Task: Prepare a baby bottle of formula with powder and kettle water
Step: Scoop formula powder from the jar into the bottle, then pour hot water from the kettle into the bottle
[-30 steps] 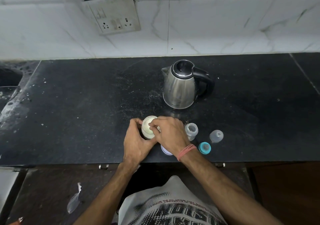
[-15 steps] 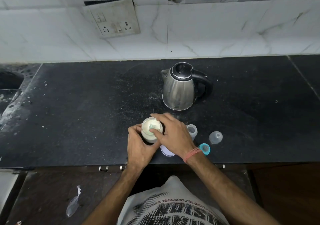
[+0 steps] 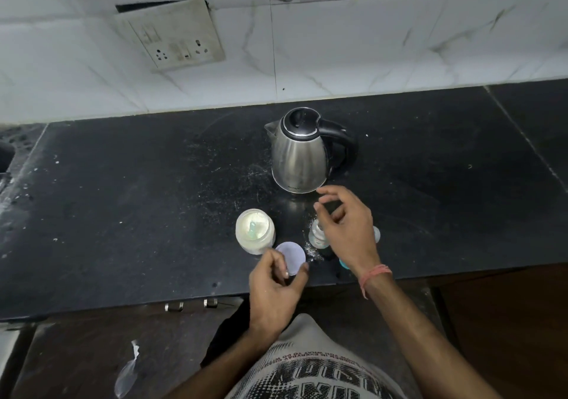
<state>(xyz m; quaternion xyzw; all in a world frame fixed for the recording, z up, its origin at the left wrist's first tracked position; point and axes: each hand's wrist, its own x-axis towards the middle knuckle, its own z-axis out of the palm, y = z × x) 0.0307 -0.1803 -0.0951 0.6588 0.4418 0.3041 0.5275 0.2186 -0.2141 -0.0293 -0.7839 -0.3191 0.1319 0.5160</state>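
An open jar of pale formula powder (image 3: pixel 255 231) stands on the black counter (image 3: pixel 138 208) with a small greenish scoop lying inside it. Its round pale lid (image 3: pixel 291 257) lies just right of the jar, and my left hand (image 3: pixel 276 278) pinches the lid's near edge. My right hand (image 3: pixel 345 226) hovers with fingers apart above the small clear baby bottle (image 3: pixel 318 235), holding nothing. Spilled powder speckles the counter beside the bottle. The steel kettle (image 3: pixel 299 152) with its black lid and handle stands behind them. A teal ring (image 3: pixel 343 265) and a clear cap (image 3: pixel 376 234) peek out from under my right wrist.
A white tiled wall with a switch and socket plate (image 3: pixel 172 34) rises behind the counter. The counter's front edge runs just below my hands, with drawer handles (image 3: pixel 190 305) under it. A sink edge (image 3: pixel 6 156) lies at far left. A scrap of plastic (image 3: pixel 127 371) lies on the floor.
Both hands have left the powder jar. The left hand dropped back to the lid beside it; the right hand swung right, above the bottle. The scoop now rests in the jar.
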